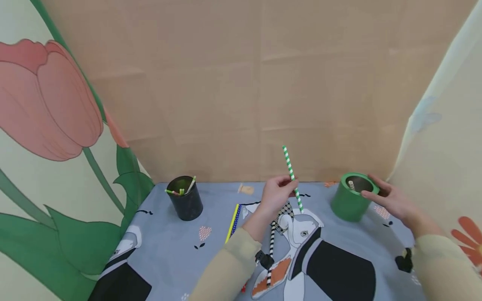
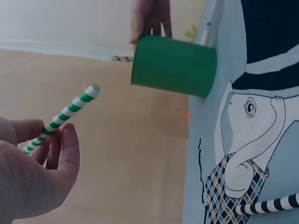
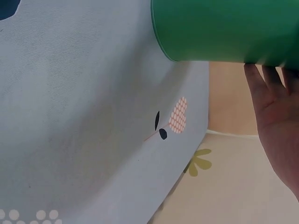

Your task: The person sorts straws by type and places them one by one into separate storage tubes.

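My left hand (image 1: 274,193) pinches a green-and-white striped paper straw (image 1: 288,161) between thumb and fingers, near its middle. The straw stands nearly upright above the cloth, its lower end overlapping a printed elephant in the head view. At the right, my right hand (image 1: 397,202) holds a green cup (image 1: 347,205) by the rim, thumb on the near side. Fingertips (image 3: 254,74) press along the cup's wall in the right wrist view. A red-and-white straw end (image 2: 122,59) pokes from the cup's mouth in the left wrist view.
A black cup (image 1: 190,205) holding several straws stands at the back left. A black-and-white striped straw (image 1: 272,239) lies on the blue printed cloth (image 1: 169,251), near a yellow straw (image 1: 232,224) and a blue dotted one. Brown paper (image 1: 226,92) rises behind the table.
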A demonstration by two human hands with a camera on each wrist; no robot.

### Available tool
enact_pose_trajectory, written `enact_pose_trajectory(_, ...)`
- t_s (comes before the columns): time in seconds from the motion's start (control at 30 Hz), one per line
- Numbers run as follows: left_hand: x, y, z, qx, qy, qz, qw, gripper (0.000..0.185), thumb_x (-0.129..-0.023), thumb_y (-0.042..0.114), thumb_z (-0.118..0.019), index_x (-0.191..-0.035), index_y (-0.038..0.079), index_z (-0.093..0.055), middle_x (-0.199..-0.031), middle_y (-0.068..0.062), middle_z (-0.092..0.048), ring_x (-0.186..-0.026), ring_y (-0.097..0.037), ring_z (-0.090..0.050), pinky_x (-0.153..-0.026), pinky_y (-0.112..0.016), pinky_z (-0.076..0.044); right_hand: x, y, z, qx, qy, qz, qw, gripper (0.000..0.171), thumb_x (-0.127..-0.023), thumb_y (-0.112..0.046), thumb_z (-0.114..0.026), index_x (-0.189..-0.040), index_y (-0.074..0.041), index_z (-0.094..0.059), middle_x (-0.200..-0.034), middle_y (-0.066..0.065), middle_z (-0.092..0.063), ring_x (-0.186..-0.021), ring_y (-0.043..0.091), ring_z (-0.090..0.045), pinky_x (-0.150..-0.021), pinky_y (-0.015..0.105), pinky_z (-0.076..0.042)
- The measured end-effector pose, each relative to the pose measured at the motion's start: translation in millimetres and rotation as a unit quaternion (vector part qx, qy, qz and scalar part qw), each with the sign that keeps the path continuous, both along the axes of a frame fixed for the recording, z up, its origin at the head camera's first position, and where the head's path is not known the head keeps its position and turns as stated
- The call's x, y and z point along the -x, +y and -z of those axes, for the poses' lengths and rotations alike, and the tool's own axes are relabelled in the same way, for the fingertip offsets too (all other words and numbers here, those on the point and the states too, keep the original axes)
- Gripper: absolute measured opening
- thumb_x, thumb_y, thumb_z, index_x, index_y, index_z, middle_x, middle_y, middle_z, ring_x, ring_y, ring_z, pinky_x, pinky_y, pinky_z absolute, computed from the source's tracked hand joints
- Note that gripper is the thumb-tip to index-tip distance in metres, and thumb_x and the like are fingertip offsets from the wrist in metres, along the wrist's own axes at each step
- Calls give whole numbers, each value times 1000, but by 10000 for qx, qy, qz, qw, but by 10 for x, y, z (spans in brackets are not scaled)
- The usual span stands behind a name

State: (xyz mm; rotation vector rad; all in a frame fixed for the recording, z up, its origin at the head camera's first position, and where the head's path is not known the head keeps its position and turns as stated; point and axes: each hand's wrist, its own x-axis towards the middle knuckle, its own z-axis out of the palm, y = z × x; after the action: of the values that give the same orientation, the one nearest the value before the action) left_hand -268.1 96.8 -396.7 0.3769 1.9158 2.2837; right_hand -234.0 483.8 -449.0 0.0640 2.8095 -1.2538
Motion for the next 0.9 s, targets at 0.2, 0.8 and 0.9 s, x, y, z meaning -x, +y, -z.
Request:
enact_pose_trajectory(0.2, -39, 211, -13, -169, -135, 38, 9998, 18, -99, 0, -73, -115, 3, -79, -90, -2, -69, -76, -17, -69, -76, -32, -64, -83, 69, -17, -274, -83, 134, 9995, 99, -106, -58, -60, -171, -21, 4, -162, 47, -21, -144, 65, -29, -100, 74, -40)
enact_pose_trajectory(0.8, -1, 477, -156, 53, -263, -174, 9995, 21, -105, 22, -71, -114, 3, -75, -98, -16, -74, -74, -14, -69, -75, -28, -63, -29, 18, 4, -22, -97, 89, 9999, 97, -107, -53, -61, -172, -17, 2, -166, 43, -18, -146, 61, -29, -104, 71, -38)
enact_pose_trajectory(0.9, 22, 473, -188, 95, -223, -354, 9991, 23, -105, 21, -72, -115, 2, -76, -94, -11, -74, -73, -13, -68, -74, -27, -63, 16, 1, -44, -92, -36, 72, 9999, 97, -107, -54, -61, -172, -17, 0, -164, 44, -22, -145, 60, -32, -104, 70, -38)
